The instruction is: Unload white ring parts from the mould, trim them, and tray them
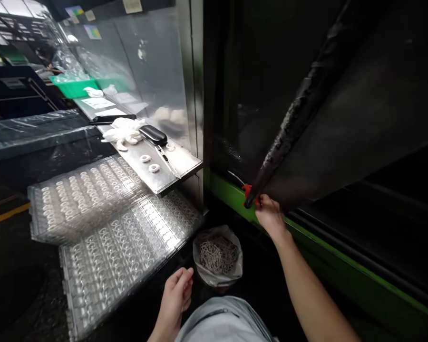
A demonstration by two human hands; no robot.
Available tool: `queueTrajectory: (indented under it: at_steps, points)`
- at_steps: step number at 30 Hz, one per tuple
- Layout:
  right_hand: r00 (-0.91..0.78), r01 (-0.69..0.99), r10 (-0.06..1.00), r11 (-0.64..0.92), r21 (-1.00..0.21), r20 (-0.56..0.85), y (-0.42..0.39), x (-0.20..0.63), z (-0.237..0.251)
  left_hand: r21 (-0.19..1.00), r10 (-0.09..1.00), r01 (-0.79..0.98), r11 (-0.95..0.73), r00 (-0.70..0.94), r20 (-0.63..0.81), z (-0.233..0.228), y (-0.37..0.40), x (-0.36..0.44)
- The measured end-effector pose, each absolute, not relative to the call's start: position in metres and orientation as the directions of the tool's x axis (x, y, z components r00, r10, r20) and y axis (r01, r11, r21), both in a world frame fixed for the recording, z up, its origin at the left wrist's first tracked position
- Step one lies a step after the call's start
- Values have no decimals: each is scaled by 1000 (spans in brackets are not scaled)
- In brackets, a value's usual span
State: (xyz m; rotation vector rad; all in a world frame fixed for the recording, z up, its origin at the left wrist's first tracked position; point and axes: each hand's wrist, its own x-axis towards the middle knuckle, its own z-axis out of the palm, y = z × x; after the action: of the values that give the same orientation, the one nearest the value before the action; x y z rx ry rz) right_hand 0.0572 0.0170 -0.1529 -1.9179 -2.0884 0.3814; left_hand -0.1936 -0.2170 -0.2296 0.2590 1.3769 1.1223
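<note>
My right hand (269, 213) is closed round a red tool (248, 191) with a thin metal tip, beside the lower end of a dark, worn bar (288, 123). My fingers and the bar hide part of the tool, so its exact kind is unclear. My left hand (177, 292) is a loose fist, thumb against the curled fingers, low in front of my body; whatever it may hold is hidden. Near it stands a bag-lined bin (238, 273) of thin brownish sticks (218, 255). Clear trays (66, 289) with rows of ring-shaped pockets lie to the left, some pockets holding pale rings.
A metal shelf (164, 183) juts out at left with white rings (154, 168), a utility knife (167, 159), a black case (153, 135) and white gloves (124, 130). Behind is a green bin (71, 88). A green machine ledge (231, 194) runs along the right.
</note>
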Motion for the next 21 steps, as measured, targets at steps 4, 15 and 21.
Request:
queueTrajectory:
  at_steps: [4,15,21]
  points:
    - [-49,923,999,47,-382,4,6,63,-174,713,709,-507,484,-250,-659,-232,-229,-190]
    - [-69,845,982,150,-513,175,21,86,-159,739,688,-485,468,-325,-649,-223,-239,-196]
    - [37,480,969,198,-855,245,-89,155,-113,786,716,-341,516,-333,-614,-262,-204,-158]
